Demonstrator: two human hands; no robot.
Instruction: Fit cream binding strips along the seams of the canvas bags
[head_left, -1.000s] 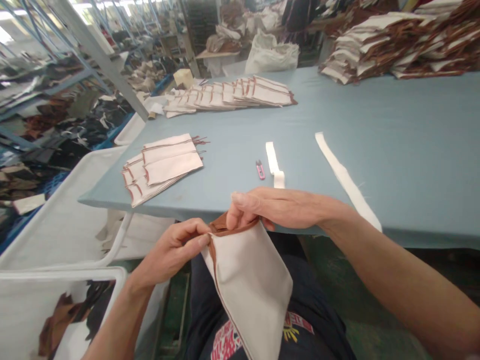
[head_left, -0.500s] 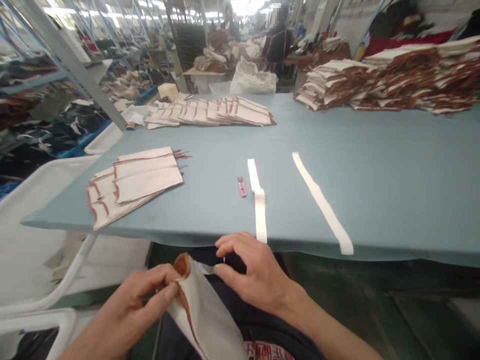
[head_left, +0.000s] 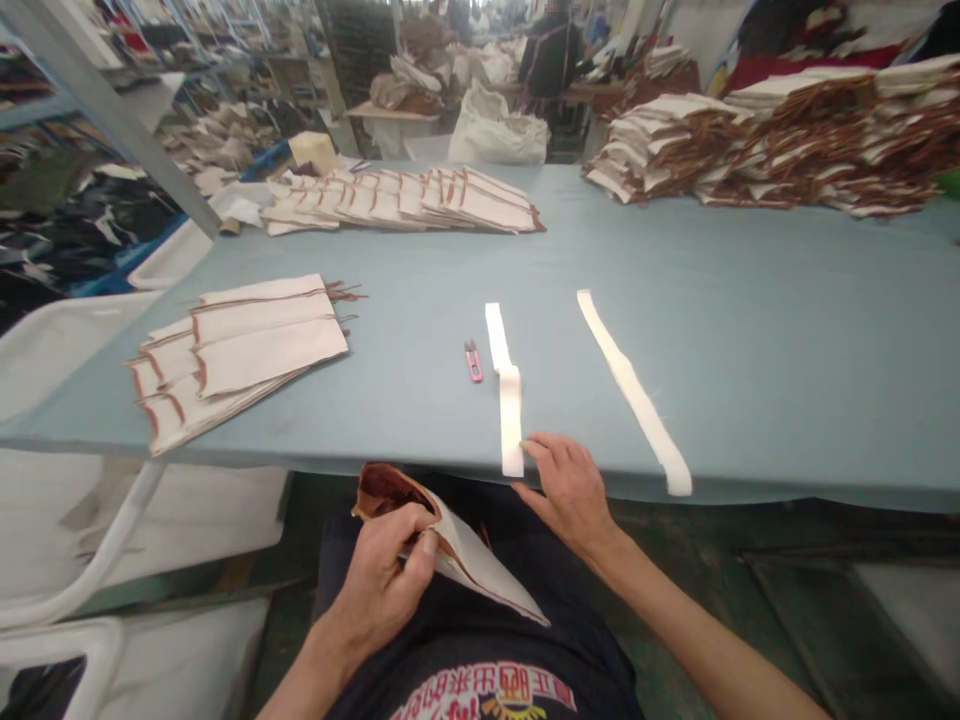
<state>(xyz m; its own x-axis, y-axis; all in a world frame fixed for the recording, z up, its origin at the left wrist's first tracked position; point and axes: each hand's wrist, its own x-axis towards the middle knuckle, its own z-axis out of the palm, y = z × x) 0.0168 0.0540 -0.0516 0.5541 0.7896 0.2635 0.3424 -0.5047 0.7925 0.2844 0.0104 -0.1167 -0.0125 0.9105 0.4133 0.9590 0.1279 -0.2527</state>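
Note:
My left hand [head_left: 386, 572] is closed on a cream fabric pouch [head_left: 465, 560] with a brown-lined opening, held over my lap. My right hand [head_left: 568, 488] rests at the table's front edge with fingers spread, fingertips touching the near end of a short white fabric strip [head_left: 508, 410]. A small pink thread snipper [head_left: 472, 361] lies just left of that strip. A longer white strip [head_left: 630, 385] lies to the right on the grey-blue table [head_left: 750, 330].
A fanned pile of finished pouches [head_left: 232, 345] sits at the table's left, a row of more pouches [head_left: 405, 198] at the back, tall stacks [head_left: 765, 140] at the back right. White bins [head_left: 67, 520] stand at my left. A person stands far behind.
My right hand let go of the pouch and moved up to the short white strip at the table edge. My left hand keeps the pouch, now lower over my lap.

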